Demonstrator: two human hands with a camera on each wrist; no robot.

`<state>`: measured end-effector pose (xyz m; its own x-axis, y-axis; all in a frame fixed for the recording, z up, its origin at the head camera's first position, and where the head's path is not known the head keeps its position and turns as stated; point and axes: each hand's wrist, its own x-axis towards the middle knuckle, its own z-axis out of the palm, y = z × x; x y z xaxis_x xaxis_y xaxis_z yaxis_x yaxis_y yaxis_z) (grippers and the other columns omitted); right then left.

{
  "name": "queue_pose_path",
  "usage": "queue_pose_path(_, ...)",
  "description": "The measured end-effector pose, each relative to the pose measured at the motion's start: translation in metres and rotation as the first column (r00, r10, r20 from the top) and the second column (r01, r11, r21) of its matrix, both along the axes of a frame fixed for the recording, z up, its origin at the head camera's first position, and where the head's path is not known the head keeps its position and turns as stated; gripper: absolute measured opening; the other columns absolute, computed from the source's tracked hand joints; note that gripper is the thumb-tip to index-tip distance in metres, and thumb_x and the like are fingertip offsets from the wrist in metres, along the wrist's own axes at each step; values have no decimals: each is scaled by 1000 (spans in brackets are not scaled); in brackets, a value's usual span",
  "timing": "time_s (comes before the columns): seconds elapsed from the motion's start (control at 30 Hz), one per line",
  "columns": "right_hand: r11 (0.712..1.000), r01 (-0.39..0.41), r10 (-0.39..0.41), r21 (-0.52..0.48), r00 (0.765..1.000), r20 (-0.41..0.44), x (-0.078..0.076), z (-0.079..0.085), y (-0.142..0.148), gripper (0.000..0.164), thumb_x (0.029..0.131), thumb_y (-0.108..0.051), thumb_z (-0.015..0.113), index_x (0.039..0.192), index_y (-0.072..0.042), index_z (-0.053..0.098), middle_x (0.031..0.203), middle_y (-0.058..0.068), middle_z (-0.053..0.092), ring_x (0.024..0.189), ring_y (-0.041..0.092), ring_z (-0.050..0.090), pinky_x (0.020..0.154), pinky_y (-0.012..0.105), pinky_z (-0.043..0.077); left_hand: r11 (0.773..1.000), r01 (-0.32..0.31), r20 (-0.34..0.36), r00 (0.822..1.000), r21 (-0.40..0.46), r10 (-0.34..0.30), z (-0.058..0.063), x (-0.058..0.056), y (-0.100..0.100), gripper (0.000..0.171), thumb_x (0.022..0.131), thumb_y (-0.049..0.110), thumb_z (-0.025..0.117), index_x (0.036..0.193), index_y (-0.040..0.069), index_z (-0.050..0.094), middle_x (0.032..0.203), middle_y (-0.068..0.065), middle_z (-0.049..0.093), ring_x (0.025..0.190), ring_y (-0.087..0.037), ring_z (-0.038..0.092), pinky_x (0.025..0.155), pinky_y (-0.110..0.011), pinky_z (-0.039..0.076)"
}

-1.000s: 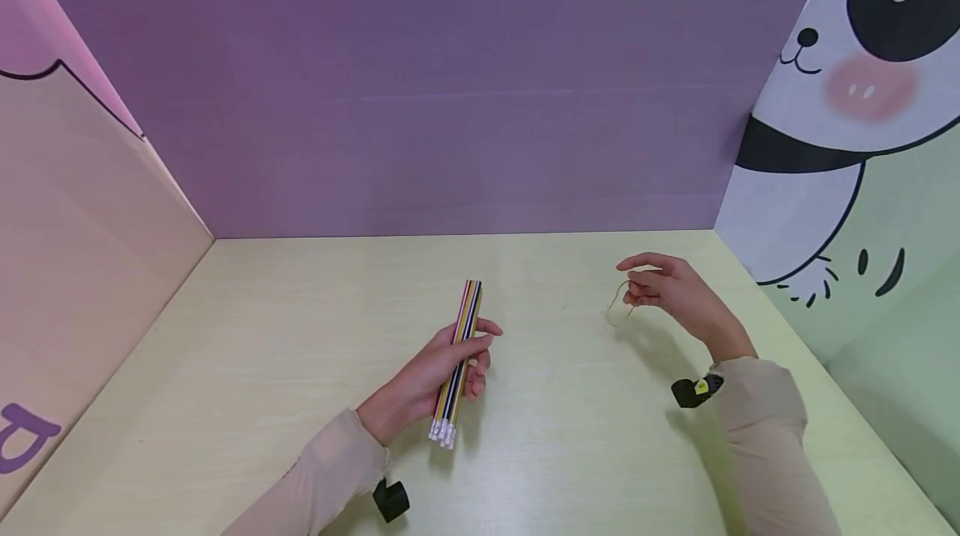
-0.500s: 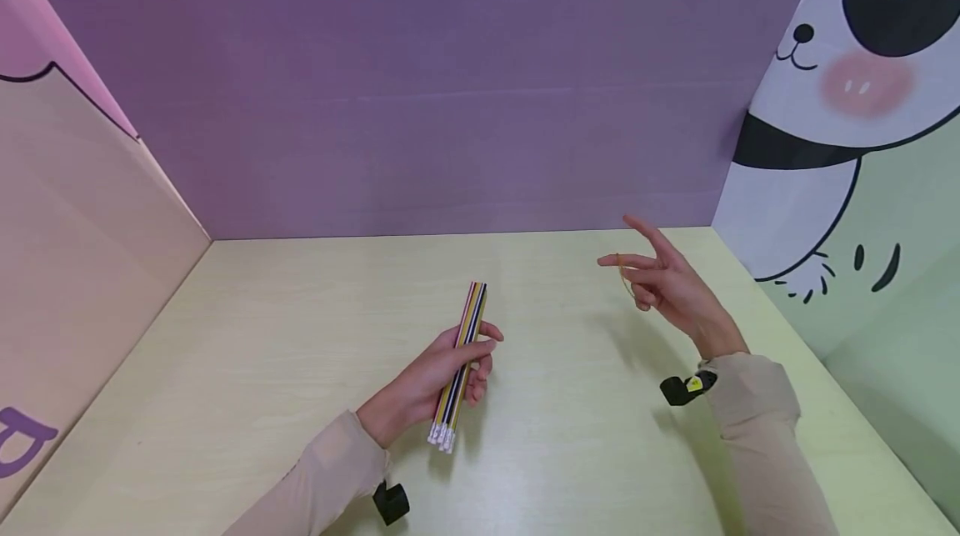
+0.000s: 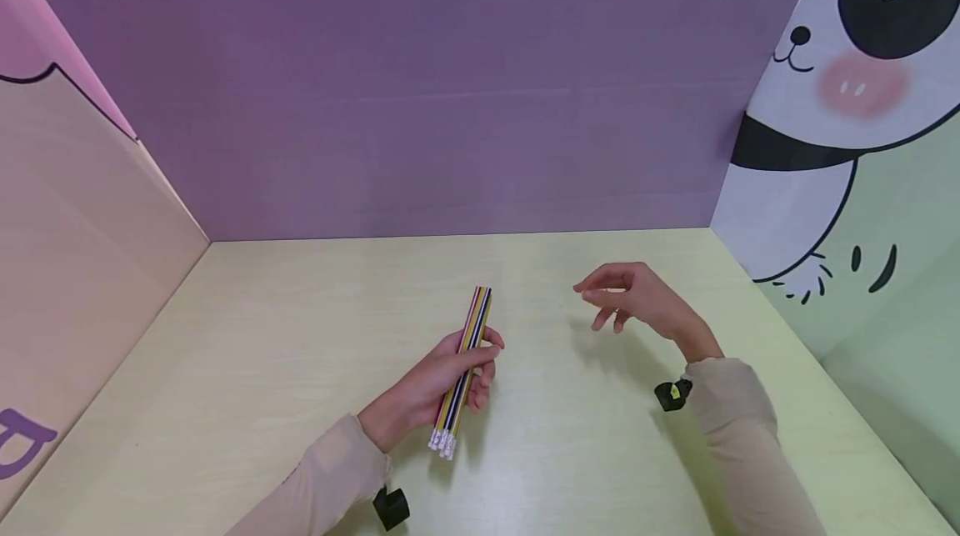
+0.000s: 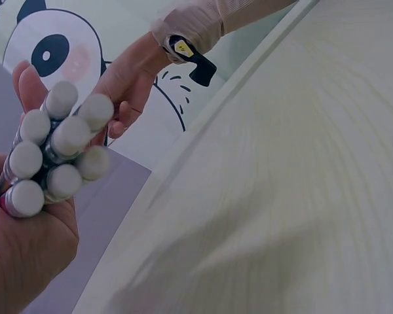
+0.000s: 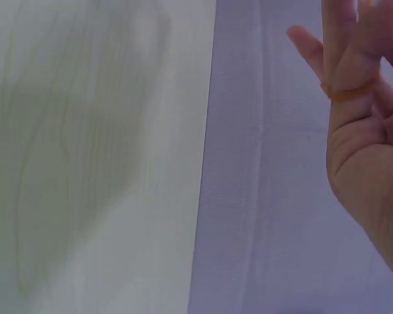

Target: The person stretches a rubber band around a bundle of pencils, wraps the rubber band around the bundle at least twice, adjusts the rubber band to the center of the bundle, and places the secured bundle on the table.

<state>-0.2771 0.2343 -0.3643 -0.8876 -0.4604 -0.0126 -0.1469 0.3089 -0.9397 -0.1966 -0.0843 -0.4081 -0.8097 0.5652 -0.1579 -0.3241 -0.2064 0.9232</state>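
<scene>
My left hand (image 3: 431, 378) grips a bundle of pencils (image 3: 454, 404) above the table, thumb across the front. In the left wrist view the white eraser ends (image 4: 71, 136) face the camera, several of them clustered together. Off to the right, my right hand (image 3: 637, 298) hovers over the table with fingers loosely bent. A thin orange-yellow rubber band (image 5: 352, 95) circles a digit or digits of that hand in the right wrist view; which ones I cannot tell. The head view does not show the band clearly. Both hands are apart, and the right one does not touch the pencils.
A pale wooden table (image 3: 262, 369) spreads beneath both hands. Behind it stands a purple wall (image 3: 450, 102). Printed side panels close it in, a pink-and-beige one (image 3: 90, 227) on the left and a panda panel (image 3: 892, 186) on the right. Black cameras sit on both wrists.
The rubber band hung from the right fingers, then ringed them as they spread. Now those fingers bend together, and the hand has shifted left toward the pencils. The left hand barely moved.
</scene>
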Motion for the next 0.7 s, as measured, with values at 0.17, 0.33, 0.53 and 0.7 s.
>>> queue_pose_path(0.17,994,-43,44,97,999,-10,3,1,-10,28,95,-14,69,122,-7,65,133,26,58,70,35,71,49,32,54,1000,17,-4,1000,0,-17,-1,1,1,14,103,18,53,113,12,45,63,1,52,46,-11,53,44,-24,45)
queue_pose_path(0.33,993,-39,42,110,999,-23,7,6,-20,30,88,-20,77,114,-8,67,129,25,60,96,30,71,82,41,59,999,32,1,999,-3,-32,-1,2,3,13,104,18,53,112,12,45,63,0,52,47,-12,53,44,-24,44)
queue_pose_path(0.53,978,-89,105,187,992,-76,14,12,-30,37,85,-29,81,116,-17,65,134,10,61,126,23,56,102,45,47,997,76,6,997,-22,-76,-2,6,5,15,103,21,55,112,13,46,63,0,52,46,-13,55,44,-24,46)
queue_pose_path(0.7,979,-144,155,147,986,-67,18,16,-36,40,86,-25,80,120,-16,61,135,3,60,132,26,50,102,47,47,992,125,-20,992,-21,-125,-1,9,6,20,103,24,56,115,11,46,63,0,53,45,-13,56,44,-25,48)
